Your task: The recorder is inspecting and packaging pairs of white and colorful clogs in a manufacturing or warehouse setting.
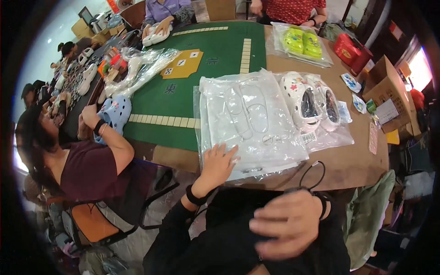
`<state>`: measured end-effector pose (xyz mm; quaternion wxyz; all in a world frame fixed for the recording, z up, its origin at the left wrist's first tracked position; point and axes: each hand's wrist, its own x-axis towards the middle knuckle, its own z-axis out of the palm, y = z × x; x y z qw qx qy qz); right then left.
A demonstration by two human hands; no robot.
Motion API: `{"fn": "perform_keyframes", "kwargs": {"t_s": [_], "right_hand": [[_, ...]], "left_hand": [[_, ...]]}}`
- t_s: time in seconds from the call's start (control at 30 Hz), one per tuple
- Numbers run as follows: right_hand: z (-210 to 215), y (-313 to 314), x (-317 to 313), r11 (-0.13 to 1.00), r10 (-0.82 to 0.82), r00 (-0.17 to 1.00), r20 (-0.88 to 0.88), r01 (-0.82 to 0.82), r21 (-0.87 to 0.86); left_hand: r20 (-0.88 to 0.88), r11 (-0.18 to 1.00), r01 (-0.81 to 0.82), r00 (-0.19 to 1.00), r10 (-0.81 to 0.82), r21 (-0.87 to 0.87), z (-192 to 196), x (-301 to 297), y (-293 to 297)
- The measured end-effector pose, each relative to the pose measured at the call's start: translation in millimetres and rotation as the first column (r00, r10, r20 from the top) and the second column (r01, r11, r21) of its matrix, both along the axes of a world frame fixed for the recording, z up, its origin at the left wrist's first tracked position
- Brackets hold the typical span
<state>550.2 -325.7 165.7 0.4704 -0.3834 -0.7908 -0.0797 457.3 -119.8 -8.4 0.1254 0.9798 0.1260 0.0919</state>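
Note:
My left hand [217, 165] lies flat, fingers spread, on the lower left of a stack of clear plastic bags [247, 114] printed with shoe outlines. My right hand [288, 224] is raised near my body below the table edge; it is blurred, with fingers stretched apart and nothing visible in them. Right of the bags sits a pair of white clogs [298, 98] with colourful charms and a barcode tag [308, 138]. The clogs rest partly over another clear bag [337, 136].
A yellow-green pair of clogs [302, 42] lies bagged at the far right. Small charm packets [351, 83] and a cardboard box [389, 96] stand at the right. Rows of tiles [160, 120] are printed on the green mat [183, 98]. At left a person handles a blue clog [117, 112].

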Motion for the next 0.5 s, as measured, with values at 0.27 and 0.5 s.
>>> {"fn": "perform_keyframes", "kwargs": {"t_s": [0.27,0.5], "right_hand": [[-88,41,39,0.560,-0.585,0.652,0.482,0.755,-0.340],[-43,-29,80,0.594,-0.436,0.854,-0.284,0.035,-0.804]], "left_hand": [[0.544,0.919,0.039,0.816,0.198,-0.393,55,10,-6],[0.449,0.998,-0.057,0.891,0.066,-0.034,62,6,-13]]}}
